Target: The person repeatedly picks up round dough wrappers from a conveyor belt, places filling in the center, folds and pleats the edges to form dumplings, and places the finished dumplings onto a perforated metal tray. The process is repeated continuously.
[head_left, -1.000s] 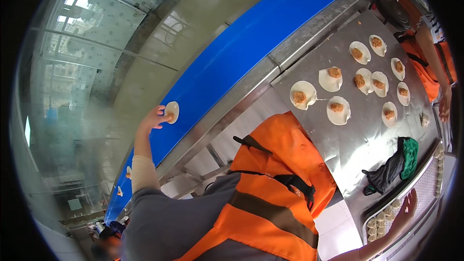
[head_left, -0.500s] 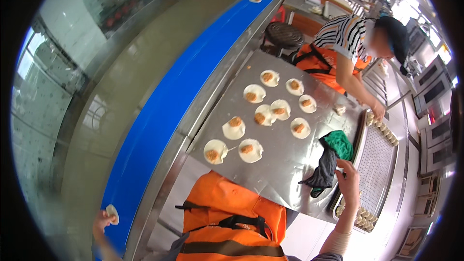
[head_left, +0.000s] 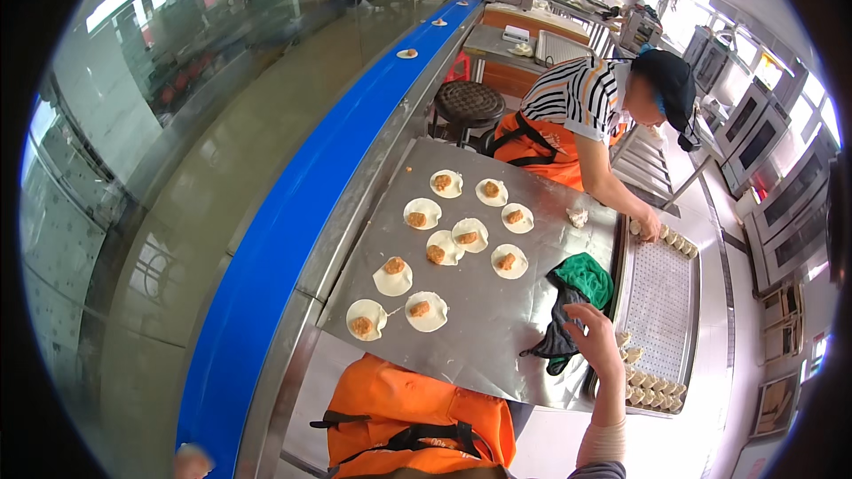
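Note:
My left hand (head_left: 193, 461) is at the lower left over the near end of the blue conveyor belt (head_left: 257, 293). It is blurred and cut off by the picture's edge, so its fingers and anything in them are hidden. My right hand (head_left: 596, 337) hovers at the table's right edge, fingers curled but apart, with nothing in it. Just beside its fingertips lies a crumpled dark grey and green cloth (head_left: 583, 281). Several round dough wrappers, each with a lump of orange-brown filling, are spread over the steel table (head_left: 484, 319); one wrapper (head_left: 426, 311) lies nearest me.
A perforated metal tray (head_left: 661, 297) stands right of the table, with folded dumplings (head_left: 655, 390) at its near end and more at its far end. A co-worker's hand (head_left: 650, 226) reaches into the far end. More filled wrappers (head_left: 407, 53) lie far along the belt. A round stool (head_left: 469, 104) stands behind the table.
My left hand, which held a wrapper over the belt, has dropped toward the lower edge, mostly out of sight. The view has shifted. My right hand stays near the cloth.

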`<state>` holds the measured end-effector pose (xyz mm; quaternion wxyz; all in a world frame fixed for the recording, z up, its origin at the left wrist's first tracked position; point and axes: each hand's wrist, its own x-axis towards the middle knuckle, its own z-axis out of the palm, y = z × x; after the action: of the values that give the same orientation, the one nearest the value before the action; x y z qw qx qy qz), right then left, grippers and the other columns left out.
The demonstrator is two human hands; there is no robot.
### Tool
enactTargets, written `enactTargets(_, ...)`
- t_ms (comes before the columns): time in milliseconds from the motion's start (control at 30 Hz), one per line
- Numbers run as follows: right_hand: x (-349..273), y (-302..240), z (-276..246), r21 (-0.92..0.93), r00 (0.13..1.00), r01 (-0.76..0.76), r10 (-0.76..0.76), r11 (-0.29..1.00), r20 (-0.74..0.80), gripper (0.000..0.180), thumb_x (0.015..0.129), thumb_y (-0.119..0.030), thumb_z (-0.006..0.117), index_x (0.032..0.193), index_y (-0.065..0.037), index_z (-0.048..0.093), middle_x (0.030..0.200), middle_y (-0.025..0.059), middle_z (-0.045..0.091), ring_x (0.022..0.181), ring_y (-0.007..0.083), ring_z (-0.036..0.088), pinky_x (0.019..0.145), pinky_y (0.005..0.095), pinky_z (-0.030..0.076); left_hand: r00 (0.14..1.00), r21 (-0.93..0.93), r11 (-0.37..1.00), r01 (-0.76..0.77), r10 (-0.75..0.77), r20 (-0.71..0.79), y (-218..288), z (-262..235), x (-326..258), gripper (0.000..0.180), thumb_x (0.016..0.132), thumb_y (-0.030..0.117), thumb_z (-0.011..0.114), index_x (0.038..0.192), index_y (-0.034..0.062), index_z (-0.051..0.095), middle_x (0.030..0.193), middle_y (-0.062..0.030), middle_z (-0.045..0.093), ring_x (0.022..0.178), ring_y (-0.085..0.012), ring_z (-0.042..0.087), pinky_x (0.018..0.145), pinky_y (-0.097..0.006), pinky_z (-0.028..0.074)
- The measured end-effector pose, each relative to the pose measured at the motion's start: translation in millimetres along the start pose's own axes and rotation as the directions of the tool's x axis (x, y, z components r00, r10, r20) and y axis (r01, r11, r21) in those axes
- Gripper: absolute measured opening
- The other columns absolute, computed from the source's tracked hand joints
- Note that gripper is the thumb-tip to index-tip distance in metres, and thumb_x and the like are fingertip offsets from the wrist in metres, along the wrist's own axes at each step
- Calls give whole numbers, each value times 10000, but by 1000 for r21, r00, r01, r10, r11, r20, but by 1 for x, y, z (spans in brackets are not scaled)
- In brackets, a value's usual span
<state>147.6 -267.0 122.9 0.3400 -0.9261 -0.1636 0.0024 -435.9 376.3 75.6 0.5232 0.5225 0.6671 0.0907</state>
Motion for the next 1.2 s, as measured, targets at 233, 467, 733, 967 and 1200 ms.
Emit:
enactTargets(233, -17, -33, 39, 228, 990, 80, -104, 970, 94, 278, 822, 9, 701, 1097, -19, 681, 1021, 102, 699, 909, 209, 691, 754, 300, 548, 838, -492, 861, 129, 171, 519, 81, 168, -53, 218, 944, 191, 616, 1117, 62, 584, 956, -145, 671, 702, -207, 639, 508, -306, 485)
enactTargets(467, -57, -81, 144, 686, 860, -210, -201, 697, 468, 314, 985, -88, 567, 1283, 10, 578, 1081, 108, 701, 943, 162, 683, 824, 297, 538, 169, -248, 892, 379, 197, 966, 119, 404, -141, 370, 996, 328, 570, 1217, 32, 540, 944, -44, 608, 701, -121, 538, 591, -279, 427)
enactTargets(733, -90, -75, 187, 796, 878, -479, 205, 371, 433, 279, 1005, -175, 576, 1220, 0, 606, 942, -1, 657, 802, 72, 600, 668, 223, 473, 134, -240, 886, -396, 315, 940, 99, 491, -193, 405, 929, 67, 649, 1294, 24, 480, 1028, -31, 617, 874, -100, 615, 641, -239, 546)
enactTargets(967, -102, -68, 198, 794, 838, -524, 353, 308, 416, 190, 981, -132, 610, 1135, -22, 631, 921, -20, 649, 770, 33, 557, 660, 194, 443, 54, -311, 774, -552, 405, 913, 64, 505, -175, 263, 963, 95, 605, 1199, 11, 526, 1011, -28, 589, 845, -77, 583, 664, -220, 517)
enactTargets(1200, -104, -60, 206, 754, 819, -560, 366, 344, 441, 89, 948, -92, 650, 997, -18, 652, 833, -24, 632, 695, 42, 554, 604, 199, 440, 147, -161, 872, -463, 255, 956, 70, 501, -181, 222, 944, 92, 635, 1135, 18, 549, 965, -16, 592, 800, -43, 557, 637, -211, 482)
